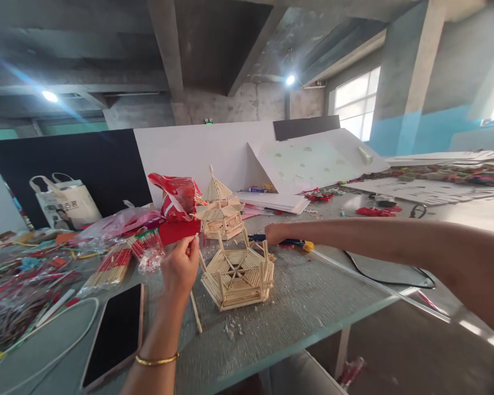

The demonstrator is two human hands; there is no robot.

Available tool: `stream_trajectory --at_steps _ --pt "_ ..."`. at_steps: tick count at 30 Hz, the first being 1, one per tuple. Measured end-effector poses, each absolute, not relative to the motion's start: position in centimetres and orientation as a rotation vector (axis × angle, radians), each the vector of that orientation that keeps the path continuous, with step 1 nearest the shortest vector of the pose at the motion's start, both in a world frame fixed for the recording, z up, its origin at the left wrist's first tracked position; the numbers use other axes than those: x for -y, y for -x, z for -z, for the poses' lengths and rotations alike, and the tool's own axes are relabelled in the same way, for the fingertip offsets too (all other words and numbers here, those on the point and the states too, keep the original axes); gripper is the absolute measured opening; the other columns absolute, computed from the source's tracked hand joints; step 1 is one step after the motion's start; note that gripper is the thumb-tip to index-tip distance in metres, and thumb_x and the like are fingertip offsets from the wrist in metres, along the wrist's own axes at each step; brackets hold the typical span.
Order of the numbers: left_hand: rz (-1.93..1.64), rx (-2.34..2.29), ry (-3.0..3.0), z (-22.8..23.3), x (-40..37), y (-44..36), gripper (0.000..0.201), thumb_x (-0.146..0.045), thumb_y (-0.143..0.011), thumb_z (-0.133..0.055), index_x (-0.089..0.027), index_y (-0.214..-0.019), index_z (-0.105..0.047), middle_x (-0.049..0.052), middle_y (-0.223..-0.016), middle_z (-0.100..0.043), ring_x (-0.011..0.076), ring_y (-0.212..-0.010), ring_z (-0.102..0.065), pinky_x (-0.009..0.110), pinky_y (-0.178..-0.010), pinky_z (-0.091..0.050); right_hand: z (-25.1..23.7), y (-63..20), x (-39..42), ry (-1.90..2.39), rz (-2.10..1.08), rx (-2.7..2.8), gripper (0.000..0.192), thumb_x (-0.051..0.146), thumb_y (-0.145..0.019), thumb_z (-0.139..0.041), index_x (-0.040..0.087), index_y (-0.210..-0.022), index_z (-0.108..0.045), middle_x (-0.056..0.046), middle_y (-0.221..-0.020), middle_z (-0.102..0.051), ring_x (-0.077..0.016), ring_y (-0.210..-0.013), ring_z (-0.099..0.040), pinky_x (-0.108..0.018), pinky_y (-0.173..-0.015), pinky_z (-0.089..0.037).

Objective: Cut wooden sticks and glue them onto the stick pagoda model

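Concrete beams (164, 44) cross above our crowded worktop (313, 299). Our left hand (179, 267) is pinched tight on what looks like a thin pale stick (197, 236), only its tip showing above the fingers. Our right hand (275, 233) reaches in from the right and appears wrapped around a dark tool (294, 242) with a yellow end, though its fingers are hidden, so we cannot tell how firm that grip is. Between our hands, slightly nearer us, sits the hexagonal stick frame (241, 299), its corner posts rising around a spoked floor. We would judge it best to hold the stick close to its end, keep our wrists clear of those slender posts, and bring the tool around rather than over the frame. A loose stick (196, 315) lies just left of the frame. Beyond stands a tiered stick tower (222, 222); farther left lie packaged stick bundles (109, 266), with a phone (115, 337) near us.
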State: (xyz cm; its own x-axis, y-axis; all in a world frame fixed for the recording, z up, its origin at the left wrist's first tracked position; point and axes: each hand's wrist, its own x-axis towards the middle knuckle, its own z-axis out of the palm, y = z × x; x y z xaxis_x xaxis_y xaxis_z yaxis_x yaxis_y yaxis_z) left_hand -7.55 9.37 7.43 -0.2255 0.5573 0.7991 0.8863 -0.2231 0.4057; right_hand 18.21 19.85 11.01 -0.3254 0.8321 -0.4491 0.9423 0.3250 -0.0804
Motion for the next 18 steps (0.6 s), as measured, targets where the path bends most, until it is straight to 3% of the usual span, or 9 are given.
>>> stream_trajectory --at_steps 7,18 --pt "1.413 1.714 1.675 -7.4 -9.5 7.7 0.026 -0.035 -0.083 -0.047 -0.019 -0.086 -0.067 0.005 -0.074 -0.070 0.0162 -0.064 -0.062 0.024 -0.060 -0.038 -12.4 -17.9 -18.1 -1.727 0.458 -1.937 0.026 0.031 -0.087 -0.051 0.012 -0.105 -0.055 -0.006 -0.099 -0.058 -0.0145 -0.082 -0.058 -0.032 -0.069 -0.051" --pt "1.423 1.772 1.711 -7.0 -9.7 7.6 0.024 -0.034 -0.081 -0.049 -0.018 -0.085 -0.067 0.005 -0.074 -0.070 0.0167 -0.066 -0.062 0.024 -0.062 -0.038 -12.0 -17.7 -19.6 -1.819 0.497 -2.274 0.027 0.033 -0.086 -0.053 0.011 -0.102 -0.056 -0.005 -0.098 -0.059 -0.0161 -0.082 -0.059 -0.033 -0.070 -0.050"
